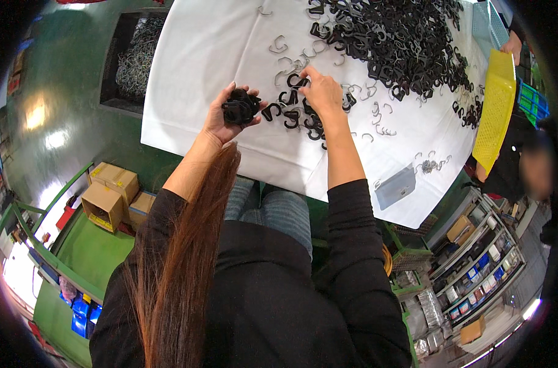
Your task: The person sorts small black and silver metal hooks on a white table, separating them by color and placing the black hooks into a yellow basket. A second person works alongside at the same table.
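My left hand [220,116] is curled around a bunch of black hook-shaped plastic clips [241,107], held just above the white-covered table [199,58]. To its right, my right hand [323,95] reaches down with thumb and forefinger pinched at a curved black clip [296,80]. More loose black clips [292,116] lie under and beside that hand. Thin pale C-shaped pieces [280,44] are scattered around them, some near my right fingertips.
A large heap of black clips [395,46] covers the table's far right. A grey flat piece [396,187] lies near the right edge. Another person stands at right, a hand [513,46] at a yellow basket [496,110]. A dark bin [135,61] of wiry pieces and cardboard boxes [110,193] are at left.
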The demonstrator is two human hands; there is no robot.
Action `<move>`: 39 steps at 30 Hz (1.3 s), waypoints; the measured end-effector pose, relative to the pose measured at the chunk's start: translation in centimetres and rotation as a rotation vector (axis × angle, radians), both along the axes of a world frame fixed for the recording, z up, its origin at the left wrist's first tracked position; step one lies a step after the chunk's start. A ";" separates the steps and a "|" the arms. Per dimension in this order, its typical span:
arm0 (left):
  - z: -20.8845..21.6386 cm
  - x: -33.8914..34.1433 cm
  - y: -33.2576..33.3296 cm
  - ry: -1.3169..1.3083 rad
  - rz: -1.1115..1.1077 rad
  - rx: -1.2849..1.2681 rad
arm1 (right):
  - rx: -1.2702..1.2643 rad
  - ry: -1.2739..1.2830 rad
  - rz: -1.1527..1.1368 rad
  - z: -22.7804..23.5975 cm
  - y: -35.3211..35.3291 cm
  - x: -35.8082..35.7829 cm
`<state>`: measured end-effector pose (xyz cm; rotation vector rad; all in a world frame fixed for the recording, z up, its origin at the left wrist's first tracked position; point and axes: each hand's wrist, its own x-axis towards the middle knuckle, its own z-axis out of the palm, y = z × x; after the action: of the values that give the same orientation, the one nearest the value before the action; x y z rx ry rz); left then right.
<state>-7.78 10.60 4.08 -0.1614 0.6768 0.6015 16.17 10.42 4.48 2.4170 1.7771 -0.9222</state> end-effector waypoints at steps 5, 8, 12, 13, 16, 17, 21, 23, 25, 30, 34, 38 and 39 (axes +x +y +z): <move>-0.1 0.0 -0.7 0.016 -0.002 0.002 | 0.010 -0.051 0.089 -1.0 -1.0 0.3; 0.1 0.0 -0.9 0.017 0.003 0.004 | 0.003 -0.093 0.082 -1.6 -1.6 0.9; 0.4 0.1 -1.2 0.035 0.007 -0.004 | -0.048 0.091 -0.117 -1.2 -2.7 2.4; 0.5 0.2 -1.3 0.044 0.009 -0.005 | -0.068 0.153 -0.185 -1.0 -2.8 2.8; 0.6 0.8 -1.9 0.081 0.011 -0.006 | -0.030 0.133 -0.250 -0.4 -2.5 3.1; 0.6 1.1 -2.1 0.067 0.006 -0.002 | 0.003 0.093 -0.247 -0.3 -2.0 3.0; 0.7 2.3 -3.0 0.031 -0.007 0.000 | -0.019 -0.075 -0.040 -1.0 0.0 1.1; 0.7 2.6 -3.3 0.023 -0.008 -0.005 | -0.015 -0.046 -0.055 -1.1 0.3 1.4; 0.7 2.7 -3.6 0.021 -0.008 -0.018 | -0.018 -0.024 -0.050 -1.0 0.0 2.6; 0.3 2.1 -4.1 0.014 0.016 -0.007 | -0.153 0.576 -0.368 0.2 -2.7 5.8; 0.3 1.8 -4.0 0.021 0.033 0.008 | -0.128 0.805 -0.612 1.2 -5.2 6.5; 0.8 3.1 -3.7 0.183 -0.057 0.003 | -0.146 1.042 -0.839 1.9 -7.6 7.1; 1.0 3.8 -3.6 0.188 -0.095 0.012 | -0.156 1.083 -0.893 2.0 -8.2 7.5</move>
<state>-3.98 7.01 5.06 -0.0610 0.8573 0.5332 23.62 2.18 6.52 2.7561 0.3881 -2.6579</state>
